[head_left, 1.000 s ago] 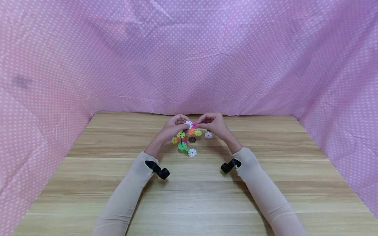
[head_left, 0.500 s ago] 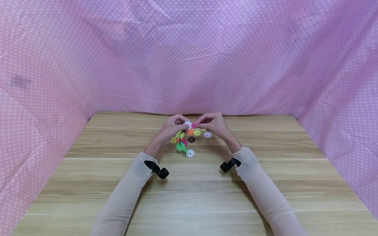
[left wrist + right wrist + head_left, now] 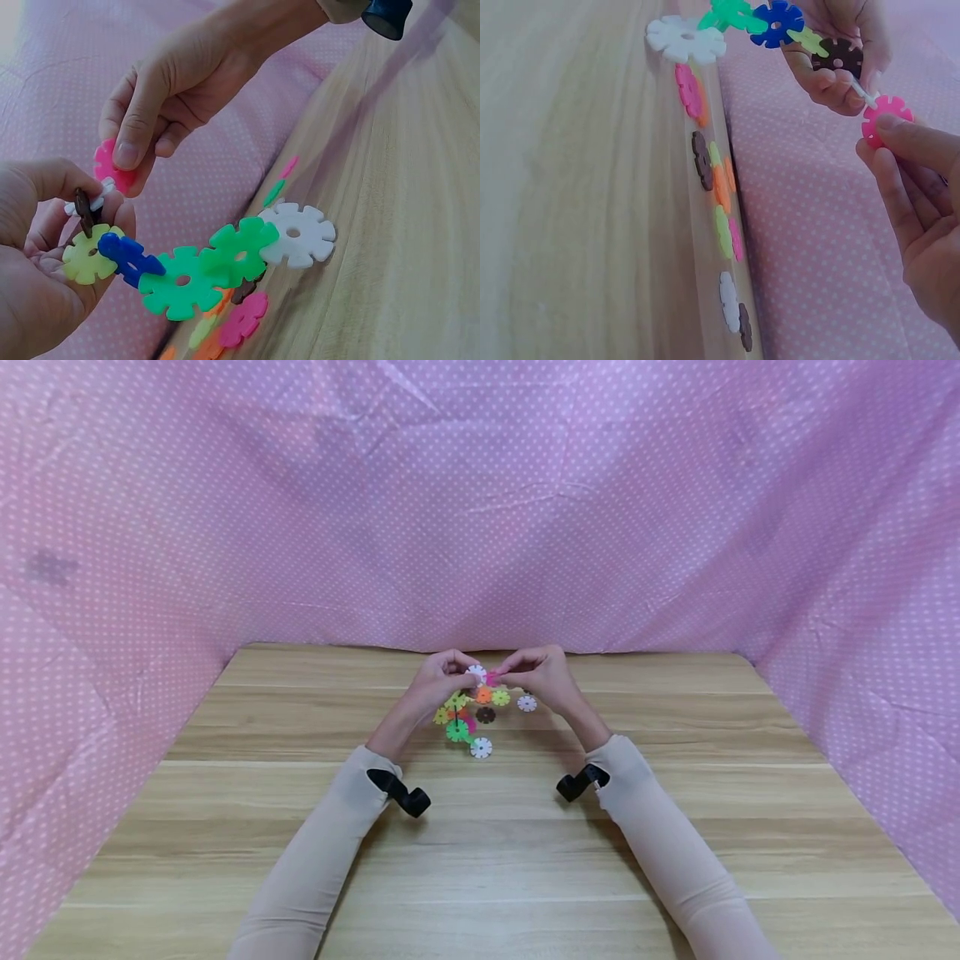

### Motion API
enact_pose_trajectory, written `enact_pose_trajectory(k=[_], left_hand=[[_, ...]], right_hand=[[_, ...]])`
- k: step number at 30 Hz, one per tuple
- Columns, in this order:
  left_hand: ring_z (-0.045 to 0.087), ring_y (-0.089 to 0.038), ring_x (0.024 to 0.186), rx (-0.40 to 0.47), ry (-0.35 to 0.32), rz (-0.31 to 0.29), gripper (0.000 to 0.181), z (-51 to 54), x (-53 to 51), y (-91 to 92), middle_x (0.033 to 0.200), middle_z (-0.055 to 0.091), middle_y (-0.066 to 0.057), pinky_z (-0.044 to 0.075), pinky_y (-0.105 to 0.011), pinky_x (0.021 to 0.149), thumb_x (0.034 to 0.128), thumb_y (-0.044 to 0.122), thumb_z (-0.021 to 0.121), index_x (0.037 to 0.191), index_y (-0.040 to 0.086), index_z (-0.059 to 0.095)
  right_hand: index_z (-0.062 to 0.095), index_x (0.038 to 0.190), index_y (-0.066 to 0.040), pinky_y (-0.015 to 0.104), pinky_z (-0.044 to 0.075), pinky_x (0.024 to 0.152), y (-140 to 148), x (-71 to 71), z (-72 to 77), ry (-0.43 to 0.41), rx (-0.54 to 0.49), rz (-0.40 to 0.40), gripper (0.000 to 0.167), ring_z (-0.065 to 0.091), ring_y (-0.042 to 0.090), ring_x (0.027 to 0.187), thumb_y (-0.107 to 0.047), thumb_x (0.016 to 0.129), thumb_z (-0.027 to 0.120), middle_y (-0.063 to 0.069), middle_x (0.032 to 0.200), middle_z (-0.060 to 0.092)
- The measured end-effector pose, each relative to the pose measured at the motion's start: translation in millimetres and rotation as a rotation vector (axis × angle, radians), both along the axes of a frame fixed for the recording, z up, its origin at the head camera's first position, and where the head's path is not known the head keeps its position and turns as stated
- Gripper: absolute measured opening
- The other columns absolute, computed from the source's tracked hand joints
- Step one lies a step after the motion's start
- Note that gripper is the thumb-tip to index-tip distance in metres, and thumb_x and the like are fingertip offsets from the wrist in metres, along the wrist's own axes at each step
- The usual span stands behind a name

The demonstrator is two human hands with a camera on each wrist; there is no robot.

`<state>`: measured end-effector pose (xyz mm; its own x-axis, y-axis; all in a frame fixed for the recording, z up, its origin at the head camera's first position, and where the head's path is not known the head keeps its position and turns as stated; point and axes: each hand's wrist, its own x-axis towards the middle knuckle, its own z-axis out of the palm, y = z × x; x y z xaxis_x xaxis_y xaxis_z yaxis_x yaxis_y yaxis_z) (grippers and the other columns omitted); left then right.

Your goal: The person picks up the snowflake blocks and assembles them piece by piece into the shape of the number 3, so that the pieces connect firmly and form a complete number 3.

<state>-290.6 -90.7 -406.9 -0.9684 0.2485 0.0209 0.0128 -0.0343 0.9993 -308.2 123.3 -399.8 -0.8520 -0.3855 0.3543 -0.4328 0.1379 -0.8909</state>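
My left hand (image 3: 438, 683) holds a chain of interlocking snowflake discs at its upper end, by a white disc (image 3: 476, 672). From there the chain runs through a brown disc (image 3: 838, 58), a yellow disc (image 3: 91, 255), a blue disc (image 3: 132, 259) and green discs (image 3: 181, 283) to another white disc (image 3: 298, 234), hanging above the table. My right hand (image 3: 546, 681) pinches a pink disc (image 3: 888, 107) between thumb and fingers. The pink disc's edge meets the white disc by the left fingertips; how deep the slots engage cannot be told.
Loose discs lie on the wooden table (image 3: 480, 843) under the hands, among them an orange disc (image 3: 483, 695), a brown disc (image 3: 486, 715) and a pale lilac-white disc (image 3: 527, 703). A pink dotted cloth (image 3: 480, 527) rises behind the table's far edge.
Both hands stay nearly in place. The pink disc has turned a little at the white disc, and the hanging end of the chain has shifted slightly left.
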Motion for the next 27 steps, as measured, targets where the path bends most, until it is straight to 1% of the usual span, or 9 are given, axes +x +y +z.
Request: enact_pose_trajectory(k=[3, 6, 9, 13, 15, 17, 21, 24, 27], left_hand=[[0.063, -0.011, 0.073, 0.014, -0.002, -0.001, 0.014, 1.7, 0.0, 0.9, 0.087, 0.068, 0.001, 0.057, -0.02, 0.069, 0.0934, -0.007, 0.062, 0.107, -0.002, 0.063], [0.064, -0.012, 0.075, -0.001, 0.002, -0.011, 0.015, 3.6, 0.7, 0.5, 0.088, 0.068, 0.0, 0.057, -0.02, 0.07, 0.0939, -0.006, 0.062, 0.108, -0.002, 0.063], [0.064, -0.013, 0.077, -0.047, 0.01, -0.024, 0.015, 4.7, 2.0, -1.4, 0.089, 0.066, -0.001, 0.057, -0.02, 0.071, 0.0956, -0.004, 0.061, 0.11, -0.002, 0.061], [0.064, -0.014, 0.08, -0.082, 0.01, -0.044, 0.014, 4.7, 2.2, -3.5, 0.094, 0.065, -0.003, 0.057, -0.02, 0.072, 0.0969, -0.002, 0.06, 0.11, -0.001, 0.059], [0.063, -0.014, 0.081, -0.083, 0.002, -0.052, 0.013, 4.1, 1.5, -4.4, 0.097, 0.065, -0.003, 0.057, -0.02, 0.072, 0.0967, -0.001, 0.061, 0.11, 0.0, 0.059], [0.063, -0.014, 0.083, -0.084, -0.008, -0.064, 0.013, 3.0, 0.6, -5.7, 0.098, 0.065, -0.003, 0.057, -0.021, 0.074, 0.0972, 0.0, 0.061, 0.11, 0.002, 0.059], [0.064, -0.015, 0.086, -0.089, -0.026, -0.088, 0.013, 0.3, -1.6, -9.3, 0.097, 0.066, -0.002, 0.057, -0.024, 0.078, 0.0982, 0.005, 0.062, 0.111, 0.005, 0.059], [0.065, -0.015, 0.087, -0.086, -0.032, -0.1, 0.012, -0.9, -3.1, -12.2, 0.095, 0.066, -0.003, 0.057, -0.027, 0.079, 0.0983, 0.006, 0.061, 0.11, 0.006, 0.059], [0.064, -0.015, 0.087, -0.079, -0.032, -0.103, 0.012, -1.6, -4.3, -14.3, 0.093, 0.065, -0.002, 0.057, -0.027, 0.08, 0.0977, 0.005, 0.06, 0.109, 0.006, 0.059]], right_hand=[[0.076, 0.088, 0.008, 0.021, 0.058, 0.059, 0, 0.6, 0.6, 0.004, -0.015, -0.009, 0.008, 0.072, 0.022, 0.066, 0.003, 0.083, 0.081, 0.027, 0.087, 0.074], [0.077, 0.085, 0.003, 0.022, 0.059, 0.06, 0, 1.1, 0.5, -0.004, -0.024, -0.012, 0.004, 0.072, 0.025, 0.068, 0.005, 0.083, 0.08, 0.022, 0.085, 0.076], [0.078, 0.084, -0.001, 0.025, 0.062, 0.064, 0, 1.9, 0.0, -0.029, -0.029, -0.002, 0.006, 0.074, 0.023, 0.071, 0.005, 0.083, 0.08, 0.016, 0.085, 0.077], [0.077, 0.088, 0.003, 0.031, 0.064, 0.071, -1, 1.5, -0.5, -0.052, -0.02, 0.012, 0.005, 0.074, 0.016, 0.075, 0.003, 0.084, 0.079, 0.015, 0.086, 0.077], [0.076, 0.09, 0.006, 0.034, 0.064, 0.073, -1, 1.3, 0.3, -0.06, -0.002, 0.017, 0.008, 0.073, 0.013, 0.075, 0.003, 0.084, 0.079, 0.014, 0.087, 0.076], [0.075, 0.092, 0.007, 0.033, 0.064, 0.073, 0, 0.7, 1.6, -0.072, 0.025, 0.023, 0.011, 0.073, 0.013, 0.075, 0.002, 0.084, 0.08, 0.012, 0.088, 0.076], [0.074, 0.096, 0.009, 0.026, 0.062, 0.072, 3, -0.9, 5.4, -0.103, 0.081, 0.057, 0.017, 0.074, 0.02, 0.079, -0.001, 0.085, 0.08, 0.015, 0.093, 0.077], [0.074, 0.1, 0.007, 0.026, 0.06, 0.07, 9, -2.4, 8.9, -0.112, 0.124, 0.075, 0.018, 0.073, 0.029, 0.083, -0.003, 0.086, 0.08, 0.019, 0.099, 0.077], [0.075, 0.102, 0.002, 0.028, 0.06, 0.07, 15, -4.3, 11.9, -0.121, 0.178, 0.07, 0.017, 0.072, 0.028, 0.083, -0.006, 0.088, 0.079, 0.018, 0.102, 0.077]])
